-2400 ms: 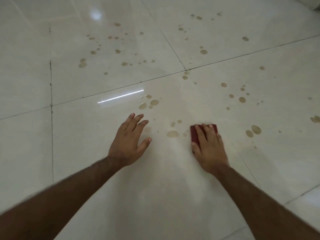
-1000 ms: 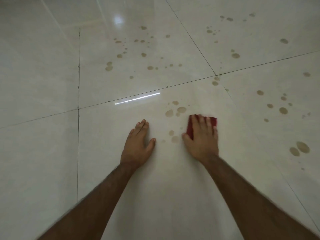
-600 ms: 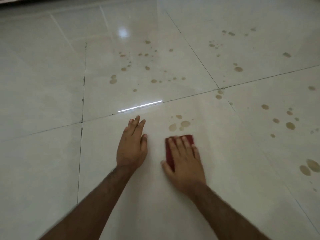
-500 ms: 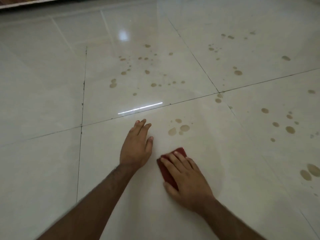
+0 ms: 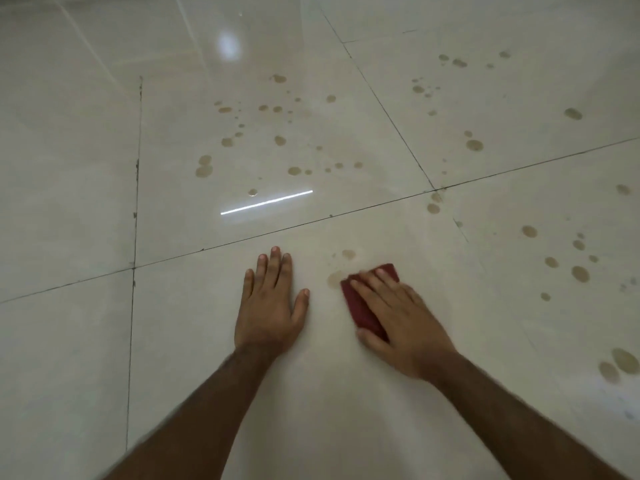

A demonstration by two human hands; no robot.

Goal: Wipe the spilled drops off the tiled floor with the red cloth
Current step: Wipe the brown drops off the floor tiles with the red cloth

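The red cloth (image 5: 362,308) is pressed flat under the right hand (image 5: 401,318) — mostly hidden; the left hand (image 5: 268,306) is spread flat on the tiled floor (image 5: 86,341).

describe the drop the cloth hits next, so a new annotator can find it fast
Start at the right hand, pressing the red cloth flat on the tiled floor. At the cloth's far left corner lies a pale brown drop, touching its edge. Unlike the smaller drop beyond it, it meets the cloth.
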